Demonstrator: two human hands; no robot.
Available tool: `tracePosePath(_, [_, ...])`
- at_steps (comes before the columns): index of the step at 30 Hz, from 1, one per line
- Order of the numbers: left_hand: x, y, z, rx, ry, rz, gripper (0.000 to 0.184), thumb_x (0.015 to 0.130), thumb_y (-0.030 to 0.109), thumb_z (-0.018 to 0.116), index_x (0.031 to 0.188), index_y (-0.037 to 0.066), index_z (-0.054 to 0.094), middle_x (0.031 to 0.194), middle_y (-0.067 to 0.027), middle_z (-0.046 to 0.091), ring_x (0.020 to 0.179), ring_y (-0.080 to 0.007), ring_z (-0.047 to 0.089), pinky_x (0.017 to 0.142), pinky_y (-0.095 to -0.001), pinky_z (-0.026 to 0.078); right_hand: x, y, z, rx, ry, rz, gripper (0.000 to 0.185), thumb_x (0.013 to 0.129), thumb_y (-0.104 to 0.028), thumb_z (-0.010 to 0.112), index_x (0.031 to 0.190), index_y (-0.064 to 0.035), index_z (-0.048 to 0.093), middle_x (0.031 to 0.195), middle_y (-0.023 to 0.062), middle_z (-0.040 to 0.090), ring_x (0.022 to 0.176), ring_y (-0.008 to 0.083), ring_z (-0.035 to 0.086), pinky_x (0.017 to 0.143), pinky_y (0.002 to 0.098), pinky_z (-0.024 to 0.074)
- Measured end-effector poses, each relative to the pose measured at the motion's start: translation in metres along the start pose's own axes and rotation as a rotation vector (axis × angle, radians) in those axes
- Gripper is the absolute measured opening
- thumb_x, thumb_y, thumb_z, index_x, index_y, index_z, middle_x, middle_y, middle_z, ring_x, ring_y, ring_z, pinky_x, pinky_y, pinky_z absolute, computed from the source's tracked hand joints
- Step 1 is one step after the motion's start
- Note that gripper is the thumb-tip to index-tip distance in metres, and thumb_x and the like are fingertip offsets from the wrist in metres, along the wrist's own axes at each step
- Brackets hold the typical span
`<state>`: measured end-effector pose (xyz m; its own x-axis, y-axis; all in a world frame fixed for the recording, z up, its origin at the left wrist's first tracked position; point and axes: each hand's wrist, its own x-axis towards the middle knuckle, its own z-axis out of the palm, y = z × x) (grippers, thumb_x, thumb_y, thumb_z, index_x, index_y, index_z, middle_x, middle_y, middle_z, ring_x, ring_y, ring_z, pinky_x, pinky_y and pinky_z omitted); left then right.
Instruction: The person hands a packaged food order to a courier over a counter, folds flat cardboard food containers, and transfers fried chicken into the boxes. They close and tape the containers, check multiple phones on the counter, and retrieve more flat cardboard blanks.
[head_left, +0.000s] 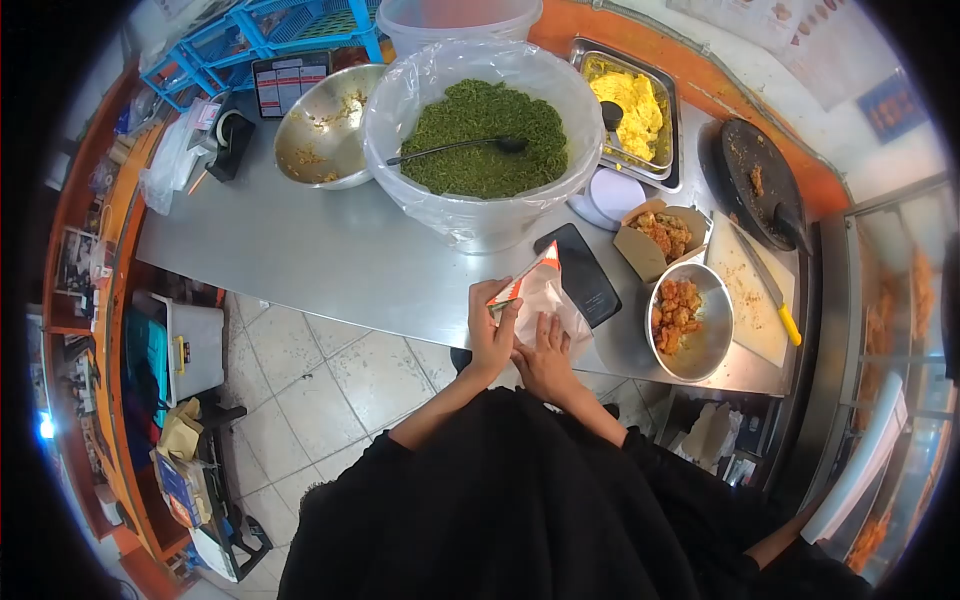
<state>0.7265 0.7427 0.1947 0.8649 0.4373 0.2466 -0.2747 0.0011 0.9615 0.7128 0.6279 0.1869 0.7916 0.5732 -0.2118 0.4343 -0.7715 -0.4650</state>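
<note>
My left hand (490,330) is closed on the edge of a white paper food bag (545,300) with a red-orange printed border. My right hand (547,362) lies on the lower part of this paper with its fingers stretched out. Both hands are close together at the counter's front edge. Partly under the paper is a black phone (592,280). To the right stand a steel bowl (712,345) with sauced fried chicken pieces (677,312) and an open cardboard box (640,255) with more pieces.
A plastic-lined tub (480,215) of chopped greens with a black ladle (450,150) stands behind. Near it are a smeared steel bowl (325,125) and a tray of yellow food (635,115). A yellow-handled knife (765,280) lies on the cutting board (735,300). Another person's forearm (780,540) shows lower right.
</note>
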Motion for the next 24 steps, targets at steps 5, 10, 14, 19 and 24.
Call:
tracePosePath(5, [0.005,0.012,-0.004,-0.181,-0.08,-0.184,0.031,0.072,0.004,0.051,0.101,0.001,0.041,0.096,-0.011,0.037,0.087,-0.0191,0.042,0.075,-0.0267,0.036,0.003,-0.005,-0.023,-0.038,-0.099,0.054,0.054,0.064,-0.044,0.053,0.109,-0.0177,0.042,0.125,0.0232,0.004,0.112,0.0468,0.005,0.078,0.0633,0.0164])
tracePosePath(10, [0.032,0.009,-0.04,0.222,-0.86,-0.209,0.064,0.058,0.024,0.066,0.111,0.003,0.035,0.109,-0.0125,0.033,0.103,-0.0266,0.035,0.087,-0.0339,0.029,0.016,-0.004,-0.035,-0.182,-0.363,0.12,0.056,0.063,-0.037,0.055,0.111,-0.0161,0.036,0.128,0.0123,0.007,0.112,0.0465,0.007,0.077,0.0655,0.0162])
tracePosePath(14, [0.04,-0.013,-0.042,0.65,-1.241,-0.269,0.08,0.051,0.033,0.069,0.116,0.006,0.03,0.12,-0.0149,0.026,0.11,-0.0305,0.025,0.091,-0.0364,0.022,0.009,0.002,-0.012,-0.218,-0.193,0.083,0.048,0.074,-0.023,0.043,0.116,-0.008,0.026,0.125,0.0139,0.017,0.112,0.0451,0.01,0.077,0.0659,0.014])
tracePosePath(19, [0.028,-0.021,-0.027,-0.022,-1.092,-0.401,0.105,0.048,0.032,0.072,0.125,0.013,0.004,0.124,-0.0124,0.021,0.113,-0.0242,0.024,0.091,-0.0335,0.024,-0.016,-0.008,-0.034,-0.024,-0.062,-0.036,0.04,0.077,-0.016,0.039,0.114,-0.005,0.028,0.119,0.0158,0.027,0.111,0.0381,0.021,0.084,0.0574,0.0184])
tracePosePath(24, [-0.014,-0.014,0.006,-0.943,-0.744,-0.588,0.088,0.061,0.038,0.064,0.123,0.008,0.01,0.117,-0.0102,0.032,0.104,-0.0181,0.034,0.082,-0.0301,0.035,-0.024,-0.028,-0.071,0.249,0.119,-0.104,0.034,0.075,-0.014,0.045,0.106,-0.0009,0.037,0.097,0.0198,0.046,0.091,0.0354,0.043,0.072,0.0408,0.0369])
